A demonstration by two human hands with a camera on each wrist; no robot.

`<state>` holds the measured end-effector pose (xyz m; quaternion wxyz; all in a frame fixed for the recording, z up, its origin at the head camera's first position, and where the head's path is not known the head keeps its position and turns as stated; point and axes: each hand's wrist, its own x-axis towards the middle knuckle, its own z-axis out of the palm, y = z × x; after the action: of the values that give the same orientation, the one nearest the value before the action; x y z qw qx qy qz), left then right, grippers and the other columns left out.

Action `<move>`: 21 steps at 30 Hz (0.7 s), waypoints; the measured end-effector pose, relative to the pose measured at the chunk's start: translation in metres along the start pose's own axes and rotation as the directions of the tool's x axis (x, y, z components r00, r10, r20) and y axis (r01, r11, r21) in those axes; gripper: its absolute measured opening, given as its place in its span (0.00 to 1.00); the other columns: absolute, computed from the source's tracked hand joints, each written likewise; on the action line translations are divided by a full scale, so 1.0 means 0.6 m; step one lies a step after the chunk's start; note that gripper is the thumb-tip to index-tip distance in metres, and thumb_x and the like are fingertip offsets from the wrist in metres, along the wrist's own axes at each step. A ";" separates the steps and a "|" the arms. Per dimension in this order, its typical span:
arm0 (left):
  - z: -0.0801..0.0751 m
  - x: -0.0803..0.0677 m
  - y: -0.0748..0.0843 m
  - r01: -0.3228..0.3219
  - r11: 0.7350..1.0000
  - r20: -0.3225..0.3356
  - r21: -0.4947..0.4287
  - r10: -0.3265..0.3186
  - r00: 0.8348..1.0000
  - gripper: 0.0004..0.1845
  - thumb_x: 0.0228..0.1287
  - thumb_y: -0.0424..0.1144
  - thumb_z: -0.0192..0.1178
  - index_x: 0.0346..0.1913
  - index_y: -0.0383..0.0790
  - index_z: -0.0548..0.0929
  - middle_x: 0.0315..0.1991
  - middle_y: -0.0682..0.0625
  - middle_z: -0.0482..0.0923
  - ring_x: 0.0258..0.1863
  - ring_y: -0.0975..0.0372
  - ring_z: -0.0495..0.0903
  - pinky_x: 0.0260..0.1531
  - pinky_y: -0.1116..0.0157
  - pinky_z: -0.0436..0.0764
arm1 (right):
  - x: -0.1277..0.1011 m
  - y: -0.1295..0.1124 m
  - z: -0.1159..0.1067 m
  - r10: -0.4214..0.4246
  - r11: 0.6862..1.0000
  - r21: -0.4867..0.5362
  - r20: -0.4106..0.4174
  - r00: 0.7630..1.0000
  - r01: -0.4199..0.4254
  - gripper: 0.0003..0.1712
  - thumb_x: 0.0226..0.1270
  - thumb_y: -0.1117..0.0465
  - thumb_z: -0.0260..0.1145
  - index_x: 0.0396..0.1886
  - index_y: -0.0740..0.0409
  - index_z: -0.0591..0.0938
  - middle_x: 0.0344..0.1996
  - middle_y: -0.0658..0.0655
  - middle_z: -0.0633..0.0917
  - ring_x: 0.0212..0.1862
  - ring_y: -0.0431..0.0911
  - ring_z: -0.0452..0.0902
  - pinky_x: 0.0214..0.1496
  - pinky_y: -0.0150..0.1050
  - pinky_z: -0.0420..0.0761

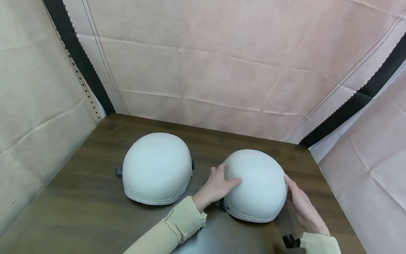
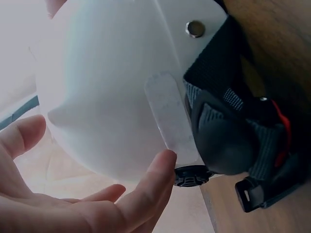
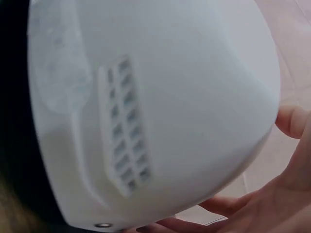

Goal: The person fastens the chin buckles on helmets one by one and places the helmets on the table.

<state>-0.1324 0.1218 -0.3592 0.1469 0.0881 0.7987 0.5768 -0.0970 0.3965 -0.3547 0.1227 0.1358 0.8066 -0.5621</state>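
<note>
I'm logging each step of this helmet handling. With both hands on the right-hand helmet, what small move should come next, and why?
Probably curl the fingers and lift: the left hand and right hand flank the right helmet with straight fingers, no firm grip, and it sits on the table.

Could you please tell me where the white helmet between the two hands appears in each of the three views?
Head: right helmet, lower centre-right on the table.
Left wrist: fills the upper left, strap beside it.
Right wrist: fills most of the frame.
Shared landmark: its vent grille, at the near rim in the head view.

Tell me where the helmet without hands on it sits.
In the head view, the untouched helmet sits on the table's left half, beside the helmet between both hands.
</note>
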 end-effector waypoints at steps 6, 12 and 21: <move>0.004 0.010 0.000 -0.002 1.000 0.020 -0.014 0.002 1.000 0.38 0.59 0.53 0.61 0.67 0.37 0.63 0.60 0.37 0.56 0.55 0.45 0.66 0.45 0.45 0.73 | 0.003 0.008 -0.002 0.006 1.000 0.000 -0.001 1.000 -0.006 0.51 0.65 0.27 0.35 0.73 0.60 0.50 0.65 0.69 0.61 0.63 0.58 0.61 0.61 0.53 0.63; 0.007 0.015 0.004 0.001 1.000 0.022 -0.006 -0.001 1.000 0.40 0.58 0.54 0.62 0.67 0.34 0.62 0.60 0.36 0.56 0.55 0.45 0.65 0.45 0.45 0.74 | 0.004 0.008 -0.001 -0.014 1.000 -0.010 0.002 1.000 0.014 0.49 0.67 0.28 0.34 0.73 0.61 0.51 0.65 0.69 0.62 0.61 0.54 0.64 0.58 0.49 0.67; 0.003 0.014 0.011 -0.011 1.000 0.018 0.011 0.011 1.000 0.42 0.57 0.55 0.63 0.70 0.41 0.59 0.61 0.37 0.56 0.57 0.45 0.64 0.45 0.43 0.73 | 0.000 -0.005 0.004 -0.055 0.997 -0.047 -0.025 0.998 0.053 0.51 0.65 0.27 0.36 0.74 0.58 0.46 0.66 0.66 0.53 0.63 0.60 0.56 0.57 0.53 0.66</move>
<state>-0.1398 0.1281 -0.3544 0.1502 0.0985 0.8002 0.5723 -0.0981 0.3934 -0.3531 0.1001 0.1184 0.8244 -0.5444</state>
